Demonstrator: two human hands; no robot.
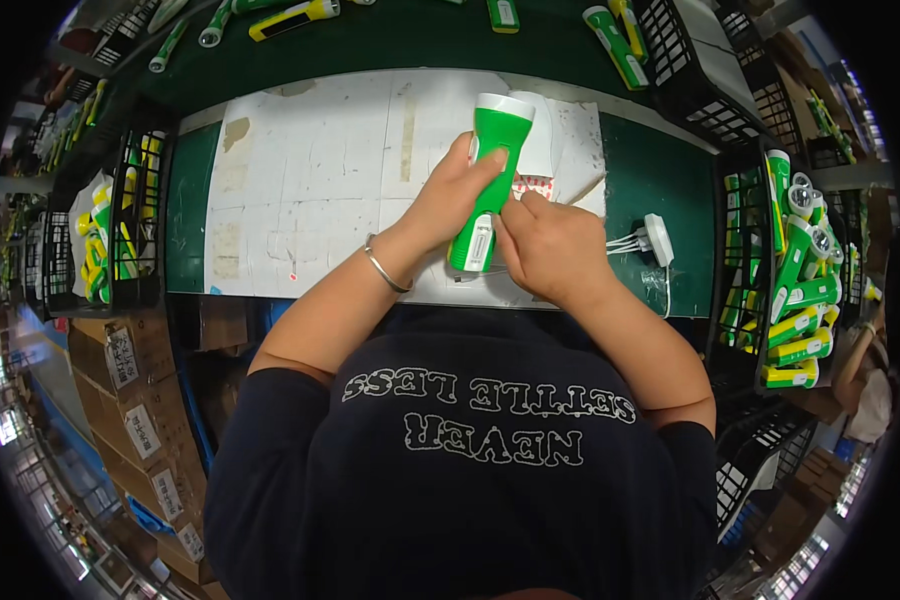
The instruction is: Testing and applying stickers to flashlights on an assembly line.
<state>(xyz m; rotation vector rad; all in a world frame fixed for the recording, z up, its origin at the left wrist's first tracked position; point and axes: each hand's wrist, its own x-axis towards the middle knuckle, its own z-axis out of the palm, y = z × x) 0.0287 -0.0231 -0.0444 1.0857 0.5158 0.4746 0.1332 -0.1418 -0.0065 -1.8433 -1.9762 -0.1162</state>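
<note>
A green flashlight point(505, 128) with a white head is tilted over the table, its head pointing away from me. My left hand point(448, 195) is closed around its middle, thumb lying on the front. A white label or panel point(480, 240) shows on the lower handle. My right hand point(550, 245) is closed, its fingertips pressed to the right side of the handle. What those fingertips pinch, if anything, is hidden. Partly behind the hands lies a sheet with red marks point(536, 184), with a white sheet or pad point(538, 145) just beyond it.
Worn white paper point(310, 180) covers part of the green table point(660, 170). A white charger or socket block with cables point(657, 240) lies at the right. Black crates point(130, 215) of flashlights flank me, the right one holding a heap of green and yellow flashlights point(800, 265). More flashlights point(295, 20) lie along the far side.
</note>
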